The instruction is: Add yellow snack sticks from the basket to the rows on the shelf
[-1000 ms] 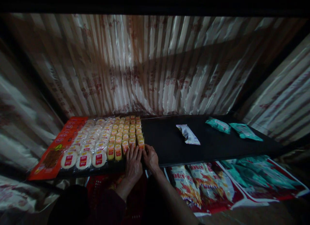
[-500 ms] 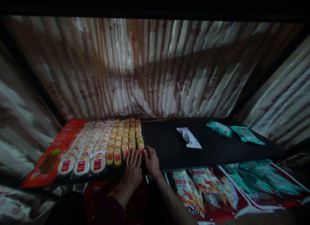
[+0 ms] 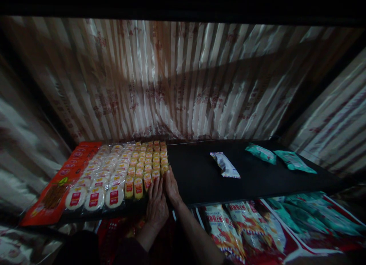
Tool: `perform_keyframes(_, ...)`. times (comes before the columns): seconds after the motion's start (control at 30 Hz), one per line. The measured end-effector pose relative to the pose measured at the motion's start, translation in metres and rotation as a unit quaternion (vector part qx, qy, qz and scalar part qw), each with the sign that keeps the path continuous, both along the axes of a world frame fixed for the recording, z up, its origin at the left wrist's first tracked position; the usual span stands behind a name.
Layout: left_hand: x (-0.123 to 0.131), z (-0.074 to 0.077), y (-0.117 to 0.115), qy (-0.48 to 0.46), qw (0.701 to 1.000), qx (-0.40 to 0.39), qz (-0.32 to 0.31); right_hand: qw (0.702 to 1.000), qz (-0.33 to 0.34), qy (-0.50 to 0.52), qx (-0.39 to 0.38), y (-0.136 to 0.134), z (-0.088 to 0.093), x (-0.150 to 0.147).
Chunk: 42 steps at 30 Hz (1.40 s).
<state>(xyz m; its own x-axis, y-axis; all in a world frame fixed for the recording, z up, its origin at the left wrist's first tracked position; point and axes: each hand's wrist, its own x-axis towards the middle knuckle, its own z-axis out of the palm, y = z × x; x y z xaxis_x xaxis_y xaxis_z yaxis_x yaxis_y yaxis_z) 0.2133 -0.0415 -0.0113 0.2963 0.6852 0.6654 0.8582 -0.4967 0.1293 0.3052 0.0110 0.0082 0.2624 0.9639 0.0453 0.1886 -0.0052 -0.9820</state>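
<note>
Rows of small yellow wrapped cakes (image 3: 138, 187) stand on the black shelf (image 3: 197, 173). At the front right corner of these rows, my left hand (image 3: 158, 208) lays its outstretched fingers against the front packs. My right hand (image 3: 172, 188) is held flat along the right side of the last row, fingers straight and pointing away from me. Both hands are open, and they partly hide the nearest packs. Left of the yellow rows are rows of round white wrapped cakes (image 3: 95, 198), with flat orange packets (image 3: 53, 194) beyond them at the shelf's left end.
A single white-and-blue packet (image 3: 225, 165) lies mid-shelf, and two green packets (image 3: 294, 160) lie farther right. Below the front edge are boxes of red-and-white snack bags (image 3: 221, 229) and green bags (image 3: 311, 215). Striped foil sheeting (image 3: 183, 86) covers the back.
My right hand has straightened from curled fingers at the front corner to lying flat along the right side of the yellow rows. The left hand stays at the front packs.
</note>
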Motion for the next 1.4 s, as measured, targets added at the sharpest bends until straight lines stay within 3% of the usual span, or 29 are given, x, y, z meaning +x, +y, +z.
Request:
perform_keyframes(0.3,-0.001,0.001,-0.001,0.021,1.000,0.002,-0.003,0.999,-0.027,0.017,-0.006,0.012,-0.001,0.012)
perform_keyframes(0.53,-0.001,0.001,0.000,0.023,1.000,0.013,-0.006,1.000,0.012,0.013,0.021,0.016,0.000,0.005)
perform_keyframes(0.63,0.000,-0.002,0.001,0.020,1.000,0.011,-0.005,1.000,-0.001,0.009,0.012,0.019,-0.003,0.007)
perform_keyframes(0.87,0.002,-0.005,0.001,0.024,0.999,0.020,0.010,0.999,-0.030,0.015,-0.008,0.049,-0.004,0.024)
perform_keyframes(1.17,0.004,-0.005,0.002,0.031,0.999,0.019,0.021,0.999,0.029,0.032,0.023,0.055,-0.002,0.020)
perform_keyframes(1.4,0.004,-0.001,0.001,0.023,1.000,0.005,0.020,0.995,-0.061,0.079,0.010,0.041,-0.016,0.022)
